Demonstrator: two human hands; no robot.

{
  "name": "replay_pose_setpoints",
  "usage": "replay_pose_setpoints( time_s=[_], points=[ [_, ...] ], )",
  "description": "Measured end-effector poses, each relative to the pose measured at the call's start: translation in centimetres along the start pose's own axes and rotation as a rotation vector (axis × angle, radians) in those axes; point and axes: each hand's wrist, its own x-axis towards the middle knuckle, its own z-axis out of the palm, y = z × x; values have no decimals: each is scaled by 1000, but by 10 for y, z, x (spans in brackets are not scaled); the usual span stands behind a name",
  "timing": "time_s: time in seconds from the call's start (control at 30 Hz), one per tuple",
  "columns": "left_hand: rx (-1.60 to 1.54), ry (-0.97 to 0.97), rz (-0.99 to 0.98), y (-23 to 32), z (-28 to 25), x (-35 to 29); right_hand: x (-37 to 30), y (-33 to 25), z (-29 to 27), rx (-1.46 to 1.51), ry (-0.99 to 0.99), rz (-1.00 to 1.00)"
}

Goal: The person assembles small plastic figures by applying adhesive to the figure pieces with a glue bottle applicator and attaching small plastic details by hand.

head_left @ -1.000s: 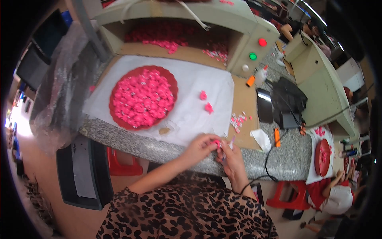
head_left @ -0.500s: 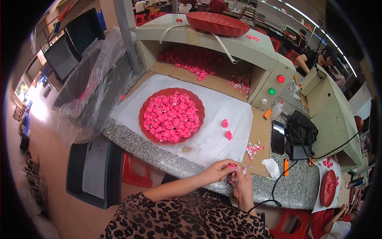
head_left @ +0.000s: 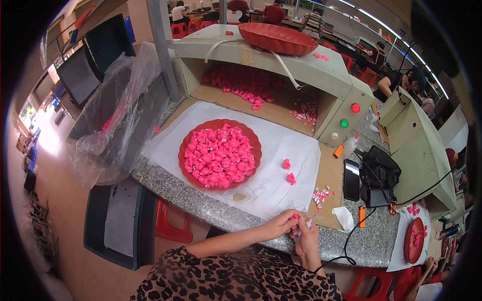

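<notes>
Close together at the front edge of the worktop, my two hands are closed. My left hand pinches a small pink plastic piece. In my right hand is a slim pale purple pen-like tool, its lower part hidden by the fingers, which touch the pink piece. Beyond my hands, two loose pink pieces lie on a white sheet. Left of them a red scalloped tray is heaped with such pieces. Tiny pink and white parts lie scattered to the right.
A pale metal booth with more pink pieces inside stands behind, another red tray on top. At right are a phone, orange lighters, a black bag and a cable. A plastic-lined bin flanks the left.
The whole view has shifted slightly, so things sit a little lower. My hands stay together on the pink piece, with a slight turn of the fingers.
</notes>
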Motion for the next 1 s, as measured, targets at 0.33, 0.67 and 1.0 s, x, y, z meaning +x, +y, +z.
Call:
replay_pose_setpoints(
  time_s=[0.33,0.67,1.0],
  points=[
    [-99,32,43,-3,1,-1,0,5,6,-112,64,-28],
    [73,77,116,-16,2,4,-1,10,3,-136,63,-110],
    [22,69,-14,-3,0,-2,0,6,7,-108,33,-70]
  ],
)
